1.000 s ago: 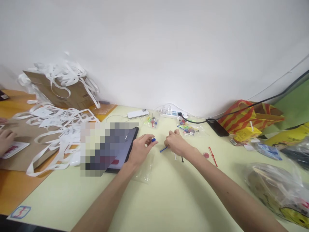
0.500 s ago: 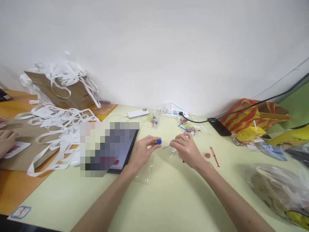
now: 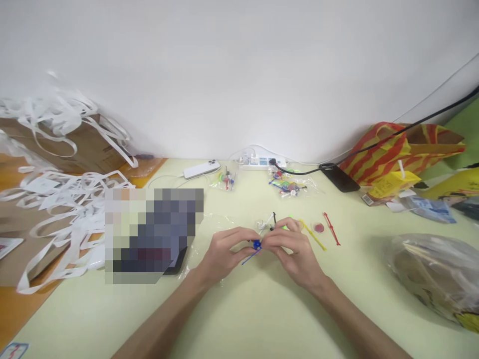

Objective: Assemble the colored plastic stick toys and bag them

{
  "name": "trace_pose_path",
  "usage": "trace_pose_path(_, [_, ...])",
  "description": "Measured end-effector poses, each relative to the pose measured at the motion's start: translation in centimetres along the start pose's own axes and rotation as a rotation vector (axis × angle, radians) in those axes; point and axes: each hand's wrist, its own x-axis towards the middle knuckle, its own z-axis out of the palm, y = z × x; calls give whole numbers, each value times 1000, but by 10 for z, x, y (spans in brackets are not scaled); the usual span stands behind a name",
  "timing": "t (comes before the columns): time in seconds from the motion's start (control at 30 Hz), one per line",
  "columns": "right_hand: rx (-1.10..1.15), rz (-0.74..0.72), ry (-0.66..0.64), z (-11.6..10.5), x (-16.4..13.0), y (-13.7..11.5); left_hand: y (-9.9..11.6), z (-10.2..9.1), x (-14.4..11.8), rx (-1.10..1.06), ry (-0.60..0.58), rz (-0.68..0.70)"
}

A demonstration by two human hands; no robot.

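My left hand (image 3: 224, 253) pinches a small round blue plastic piece (image 3: 257, 245) between thumb and fingertips. Against it, my right hand (image 3: 294, 249) grips a thin blue plastic stick (image 3: 250, 257), whose free end points down to the left. The two pieces meet between my fingertips; whether they are joined is hidden. Just beyond my hands lie white plastic parts (image 3: 266, 221) and a black stick (image 3: 274, 218). To the right of my right hand are a yellow stick (image 3: 315, 236), a round red piece (image 3: 319, 228) and a red stick (image 3: 332, 229).
Left stands a tablet (image 3: 177, 262), partly blurred out, beside a clear plastic wrapper (image 3: 194, 254). Bagged colourful parts (image 3: 288, 185), a white phone (image 3: 202, 168) and a power strip (image 3: 258, 162) lie at the back. Right are a black phone (image 3: 340, 178) and a plastic-wrapped bundle (image 3: 430, 279).
My hands have come together, bringing the blue stick against the round blue piece. Both have moved lower. The view has shifted, and a yellow stick now shows beside my right hand.
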Motion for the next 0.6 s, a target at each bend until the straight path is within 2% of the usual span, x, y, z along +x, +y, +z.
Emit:
trace_pose_path(0.13, [11,35,-26,-4,3,-3,2,1,1,18,13,95])
trace_pose_path(0.33, [65,95,-42,-7,4,-3,4,0,4,-37,-13,96])
trace_pose_path(0.6, [-16,34,-43,-3,0,1,7,4,2,-27,-12,115])
